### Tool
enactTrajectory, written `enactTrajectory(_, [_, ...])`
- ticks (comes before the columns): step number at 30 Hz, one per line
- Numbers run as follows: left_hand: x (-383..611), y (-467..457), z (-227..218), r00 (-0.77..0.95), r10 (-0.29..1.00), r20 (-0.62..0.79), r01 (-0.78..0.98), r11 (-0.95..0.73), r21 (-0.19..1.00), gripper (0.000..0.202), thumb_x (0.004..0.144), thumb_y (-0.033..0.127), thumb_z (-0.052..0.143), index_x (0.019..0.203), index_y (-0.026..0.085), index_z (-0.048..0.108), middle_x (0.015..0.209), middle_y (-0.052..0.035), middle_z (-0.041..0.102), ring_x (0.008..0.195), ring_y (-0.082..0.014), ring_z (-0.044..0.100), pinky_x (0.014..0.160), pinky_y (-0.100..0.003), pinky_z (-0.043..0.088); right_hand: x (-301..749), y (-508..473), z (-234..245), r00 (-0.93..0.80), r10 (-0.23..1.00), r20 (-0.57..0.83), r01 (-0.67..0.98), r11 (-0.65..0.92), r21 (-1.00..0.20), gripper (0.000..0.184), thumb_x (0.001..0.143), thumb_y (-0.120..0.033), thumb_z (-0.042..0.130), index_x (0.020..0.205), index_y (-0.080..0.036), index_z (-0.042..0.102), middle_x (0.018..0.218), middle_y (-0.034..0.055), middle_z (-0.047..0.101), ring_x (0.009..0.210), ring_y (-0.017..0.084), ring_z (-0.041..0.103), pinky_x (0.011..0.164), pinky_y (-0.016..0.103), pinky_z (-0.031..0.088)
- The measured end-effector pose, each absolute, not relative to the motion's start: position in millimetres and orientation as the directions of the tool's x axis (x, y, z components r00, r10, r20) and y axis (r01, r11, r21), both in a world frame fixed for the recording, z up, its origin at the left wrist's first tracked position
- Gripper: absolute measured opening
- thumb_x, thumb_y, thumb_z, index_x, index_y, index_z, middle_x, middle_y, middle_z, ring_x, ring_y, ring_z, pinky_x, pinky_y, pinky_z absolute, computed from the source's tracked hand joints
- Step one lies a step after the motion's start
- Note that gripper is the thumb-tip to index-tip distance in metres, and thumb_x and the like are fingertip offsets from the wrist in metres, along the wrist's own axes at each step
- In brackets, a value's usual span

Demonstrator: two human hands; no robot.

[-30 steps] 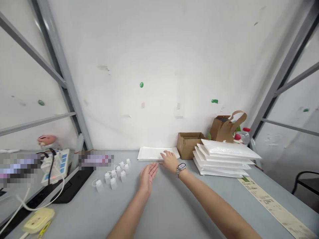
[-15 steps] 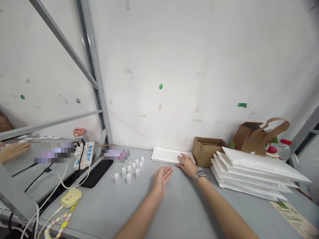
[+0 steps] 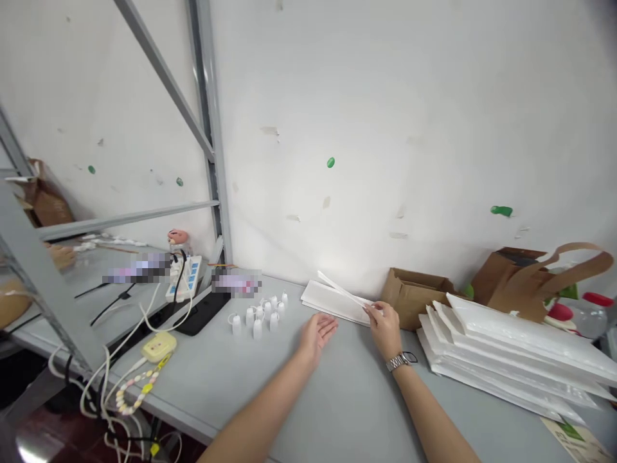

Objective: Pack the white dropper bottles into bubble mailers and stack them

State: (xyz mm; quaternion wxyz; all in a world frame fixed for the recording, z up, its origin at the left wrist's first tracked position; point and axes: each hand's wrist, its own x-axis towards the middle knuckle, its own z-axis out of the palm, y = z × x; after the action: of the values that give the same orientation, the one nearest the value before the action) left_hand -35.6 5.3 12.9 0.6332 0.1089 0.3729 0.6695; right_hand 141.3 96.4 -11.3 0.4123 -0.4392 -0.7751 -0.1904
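My right hand (image 3: 384,325), with a metal watch on its wrist, pinches the near corner of a thin white sheet (image 3: 340,290) and lifts it off a small flat stack of white sheets (image 3: 328,301) by the wall. My left hand (image 3: 315,334) hovers open, palm up, just above the grey table (image 3: 289,399) to the left of that stack. Several small white caps (image 3: 260,314) stand in a cluster further left, apart from both hands.
A small open cardboard box (image 3: 417,297) stands right of the sheet stack. A tall pile of white padded mailers (image 3: 511,350) and a brown paper bag (image 3: 540,280) fill the right. A power strip (image 3: 186,278), cables and a yellow plug block (image 3: 158,346) lie left, beside grey rack posts (image 3: 212,141).
My right hand went from lying flat on the sheet stack to pinching and raising the top sheet's corner. The view has swung left; my left hand stays open.
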Motion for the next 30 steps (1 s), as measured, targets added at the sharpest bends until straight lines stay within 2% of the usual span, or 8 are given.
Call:
enactTrajectory(7, [-33.3, 4.0, 12.1, -0.113, 0.935, -0.337, -0.775, 0.129, 0.618, 0.041, 0.085, 0.044, 0.042, 0.09, 0.006, 0.057, 0.098, -0.0238, 0.064, 0.089, -0.0248, 0.065, 0.088, -0.034, 0.047, 133.0, 52.0, 8.1, -0.238, 0.521, 0.82, 0.862, 0.503, -0.069, 0.031, 0.089, -0.023, 0.039, 0.091, -0.026, 0.07, 0.065, 0.005, 0.052, 0.065, 0.018, 0.047, 0.07, 0.035, 0.033])
enactTrajectory(11, [-42.7, 1.9, 21.5, 0.075, 0.962, -0.262, -0.746, 0.228, 0.626, 0.07, 0.079, 0.067, 0.029, 0.096, 0.005, 0.057, 0.109, -0.0247, 0.06, 0.099, -0.0295, 0.061, 0.085, -0.041, 0.048, 146.9, 24.9, 14.1, -0.29, 0.564, 0.773, 0.71, 0.668, -0.221, 0.031, 0.09, -0.026, 0.037, 0.099, -0.027, 0.067, 0.056, 0.0005, 0.056, 0.056, 0.015, 0.051, 0.078, 0.038, 0.035])
enactTrajectory(14, [-54.4, -1.0, 30.4, 0.208, 0.954, -0.217, -0.622, 0.3, 0.723, 0.075, 0.074, 0.073, 0.028, 0.098, 0.008, 0.058, 0.11, -0.019, 0.061, 0.1, -0.0289, 0.06, 0.083, -0.043, 0.048, 166.8, 14.7, 17.4, -0.362, 0.656, 0.662, 0.564, 0.72, -0.405, 0.031, 0.087, -0.033, 0.04, 0.103, -0.029, 0.066, 0.065, 0.0009, 0.065, 0.064, 0.017, 0.058, 0.085, 0.04, 0.038])
enactTrajectory(16, [-59.6, -5.2, 32.7, 0.212, 0.949, -0.233, -0.539, 0.313, 0.782, 0.062, 0.073, 0.064, 0.047, 0.096, 0.009, 0.06, 0.101, -0.0153, 0.066, 0.093, -0.026, 0.062, 0.083, -0.04, 0.048, 178.7, 13.4, 21.1, -0.428, 0.771, 0.472, 0.513, 0.637, -0.575, 0.031, 0.083, -0.039, 0.046, 0.105, -0.029, 0.065, 0.086, 0.0027, 0.07, 0.083, 0.021, 0.061, 0.089, 0.039, 0.041])
enactTrajectory(18, [-60.8, -11.8, 30.8, 0.17, 0.951, -0.257, -0.485, 0.308, 0.818, 0.044, 0.066, 0.042, 0.069, 0.094, 0.009, 0.061, 0.088, -0.0106, 0.069, 0.083, -0.0214, 0.064, 0.083, -0.037, 0.047, 186.1, 14.9, 24.9, -0.469, 0.849, 0.245, 0.489, 0.481, -0.728, 0.034, 0.079, -0.043, 0.051, 0.105, -0.028, 0.066, 0.107, 0.003, 0.067, 0.101, 0.025, 0.057, 0.093, 0.04, 0.041])
enactTrajectory(21, [-55.8, -25.6, 24.3, 0.062, 0.958, -0.279, -0.401, 0.28, 0.872, 0.036, 0.056, 0.017, 0.076, 0.088, 0.01, 0.061, 0.069, -0.0026, 0.067, 0.068, -0.0148, 0.064, 0.08, -0.034, 0.048, 187.5, 17.4, 26.5, -0.437, 0.896, 0.074, 0.38, 0.259, -0.888, 0.036, 0.075, -0.045, 0.055, 0.103, -0.025, 0.068, 0.116, 0.0034, 0.062, 0.113, 0.027, 0.05, 0.097, 0.039, 0.039])
enactTrajectory(25, [-43.4, -47.6, 22.6, 0.004, 0.96, -0.279, -0.295, 0.268, 0.917, 0.029, 0.054, 0.012, 0.076, 0.079, 0.01, 0.061, 0.06, -0.0016, 0.064, 0.059, -0.0148, 0.063, 0.07, -0.037, 0.052, 174.1, 13.6, 20.9, -0.368, 0.93, 0.018, 0.121, 0.067, -0.99, 0.041, 0.069, -0.049, 0.062, 0.099, -0.022, 0.068, 0.114, 0.0074, 0.063, 0.104, 0.026, 0.056, 0.081, 0.032, 0.049])
enactTrajectory(30, [-40.3, -83.1, 27.2, -0.227, 0.956, -0.187, -0.151, 0.155, 0.976, 0.027, 0.065, 0.019, 0.07, 0.09, 0.013, 0.062, 0.078, -0.0061, 0.064, 0.069, -0.0172, 0.062, 0.066, -0.035, 0.052, 157.1, 5.0, 15.7, -0.354, 0.935, 0.001, 0.137, 0.054, -0.989, 0.043, 0.052, -0.051, 0.072, 0.081, -0.019, 0.069, 0.082, 0.0057, 0.068, 0.074, 0.022, 0.061, 0.06, 0.028, 0.049])
